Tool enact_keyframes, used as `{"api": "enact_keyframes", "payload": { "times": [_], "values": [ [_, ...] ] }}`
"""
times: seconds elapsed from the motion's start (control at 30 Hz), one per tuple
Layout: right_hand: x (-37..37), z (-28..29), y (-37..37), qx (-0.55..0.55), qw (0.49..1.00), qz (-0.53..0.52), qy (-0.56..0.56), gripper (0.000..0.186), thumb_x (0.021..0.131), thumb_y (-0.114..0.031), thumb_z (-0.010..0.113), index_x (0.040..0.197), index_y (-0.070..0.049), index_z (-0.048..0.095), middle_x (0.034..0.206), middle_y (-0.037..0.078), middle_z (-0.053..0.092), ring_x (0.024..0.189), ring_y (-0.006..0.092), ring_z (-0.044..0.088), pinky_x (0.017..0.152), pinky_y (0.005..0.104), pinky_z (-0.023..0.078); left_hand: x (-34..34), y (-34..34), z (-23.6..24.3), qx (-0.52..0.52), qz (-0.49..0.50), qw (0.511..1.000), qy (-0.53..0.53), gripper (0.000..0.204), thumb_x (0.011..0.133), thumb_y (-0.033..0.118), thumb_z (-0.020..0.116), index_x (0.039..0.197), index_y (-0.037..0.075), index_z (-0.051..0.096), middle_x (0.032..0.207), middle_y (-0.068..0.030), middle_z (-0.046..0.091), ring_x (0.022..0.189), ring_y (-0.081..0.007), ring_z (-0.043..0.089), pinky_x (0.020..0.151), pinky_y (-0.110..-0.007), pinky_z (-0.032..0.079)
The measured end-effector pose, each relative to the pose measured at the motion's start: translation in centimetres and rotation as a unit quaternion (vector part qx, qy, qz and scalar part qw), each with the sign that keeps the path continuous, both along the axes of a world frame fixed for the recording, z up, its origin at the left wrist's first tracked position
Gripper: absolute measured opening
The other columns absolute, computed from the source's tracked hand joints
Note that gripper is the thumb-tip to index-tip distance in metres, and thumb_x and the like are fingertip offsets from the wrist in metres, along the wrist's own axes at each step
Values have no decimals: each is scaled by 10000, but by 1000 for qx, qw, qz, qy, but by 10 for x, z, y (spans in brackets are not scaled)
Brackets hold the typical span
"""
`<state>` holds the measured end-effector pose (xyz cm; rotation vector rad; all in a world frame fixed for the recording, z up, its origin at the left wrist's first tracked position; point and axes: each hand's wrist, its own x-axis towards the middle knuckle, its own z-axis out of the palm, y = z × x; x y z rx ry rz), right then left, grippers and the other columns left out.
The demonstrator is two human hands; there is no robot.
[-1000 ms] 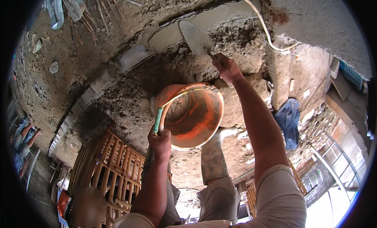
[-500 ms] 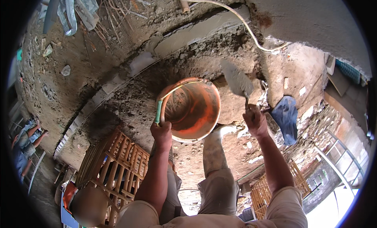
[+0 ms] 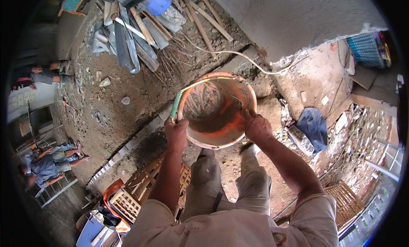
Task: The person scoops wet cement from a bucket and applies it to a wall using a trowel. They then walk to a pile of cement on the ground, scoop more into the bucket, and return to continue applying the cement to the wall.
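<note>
An orange bucket (image 3: 248,91), smeared with mortar, hangs tilted so that its inside faces me. Grey-brown residue coats its bottom. My left hand (image 3: 176,134) is closed round the bucket's wire handle, just below a green sleeve (image 3: 175,105). My right hand (image 3: 257,127) is at the right side of the bucket's rim, closed round the trowel. Only a thin part of the trowel (image 3: 239,103) shows inside the bucket, and I cannot make out the rest of its blade.
Metal strips, pipes and wood pieces (image 3: 140,38) are heaped at the far left. A pale cable (image 3: 243,55) crosses the ground beyond the bucket. Dark blue cloth (image 3: 313,130) lies right, bamboo crates (image 3: 140,183) stand near left. Two people (image 3: 55,162) are at the left.
My right hand has moved left, bringing the trowel from open air beside the bucket into it. The bucket has shifted slightly right. My view has swung, showing more of the left side.
</note>
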<state>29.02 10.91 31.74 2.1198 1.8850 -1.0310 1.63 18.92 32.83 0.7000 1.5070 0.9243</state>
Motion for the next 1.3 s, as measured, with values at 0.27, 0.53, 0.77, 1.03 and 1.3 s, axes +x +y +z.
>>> {"api": "enact_keyframes", "payload": {
  "times": [0.27, 0.53, 0.77, 1.03, 1.3],
  "values": [
    [14, 179, -9, 43, 991, 108, -60, 439, 945, -188, 449, 1373, -96, 490, 1280, 171, 556, 1030, 335, 653, 827, 425, 556, 20, 9, 179, 138, -27, 988, -65, 154, 759, -81, 565, 824, 56, 541, 750, 80, 437, 629, -17, 375, 551, -216, 310],
    [20, 298, -21, 220, 967, 40, -123, 433, 950, -177, 422, 1361, -79, 520, 1243, 142, 602, 1004, 307, 676, 846, 407, 557, 25, -18, 312, 243, -78, 964, -68, 189, 739, -82, 556, 898, 11, 600, 757, 73, 472, 619, -23, 394, 546, -217, 329],
    [2, 374, -49, 228, 965, 75, -107, 473, 919, -135, 479, 1388, -73, 475, 1229, 142, 573, 993, 315, 677, 877, 402, 544, -1, -20, 367, 316, -111, 938, -89, 272, 742, -93, 530, 986, -23, 626, 795, 47, 531, 648, -44, 458, 588, -218, 382],
    [-23, 395, -64, 212, 957, 125, -154, 470, 930, -139, 454, 1396, -87, 468, 1257, 134, 575, 1108, 321, 627, 905, 402, 522, -14, -21, 411, 347, -109, 915, -174, 371, 758, -133, 496, 1100, -59, 619, 991, -68, 678, 824, -125, 636, 767, -284, 517],
    [-29, 421, -26, 266, 956, -44, -119, 449, 968, -164, 377, 1376, 5, 460, 1293, 216, 570, 1220, 298, 566, 974, 396, 497, -6, -25, 401, 377, -107, 910, -131, 363, 756, -115, 496, 1097, -50, 602, 956, -55, 651, 778, -124, 612, 725, -266, 493]
  ]
}}
